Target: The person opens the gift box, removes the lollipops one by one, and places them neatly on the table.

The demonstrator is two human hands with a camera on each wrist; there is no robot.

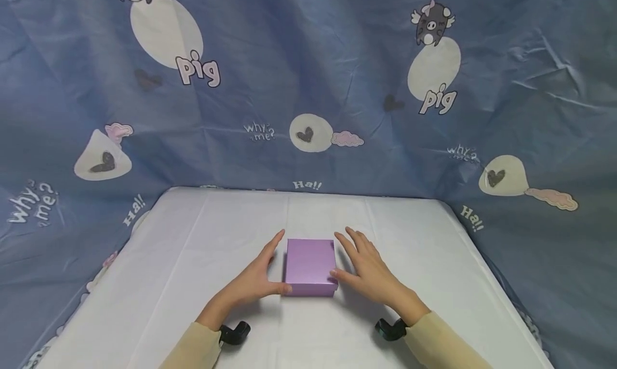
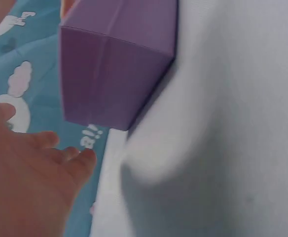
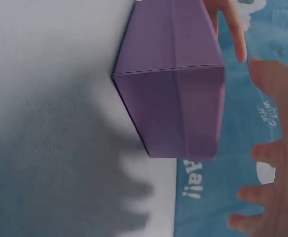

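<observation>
A purple lidded box (image 1: 310, 264) sits on the white tabletop, near the middle of the head view. My left hand (image 1: 253, 278) is at its left side, fingers extended and the thumb tip right at the box's near left corner. On the other side my right hand (image 1: 371, 272) is spread, its thumb tip overlapping the box's right edge. In the left wrist view the box (image 2: 117, 74) stands above and beyond the extended fingers. The right wrist view shows the box (image 3: 171, 108) with the right fingers apart from it.
White cloth covers the table (image 1: 217, 235). Behind and beside it hangs a blue printed curtain (image 1: 250, 63). A black device is worn at the left wrist (image 1: 235, 333) and another at the right wrist (image 1: 390, 329).
</observation>
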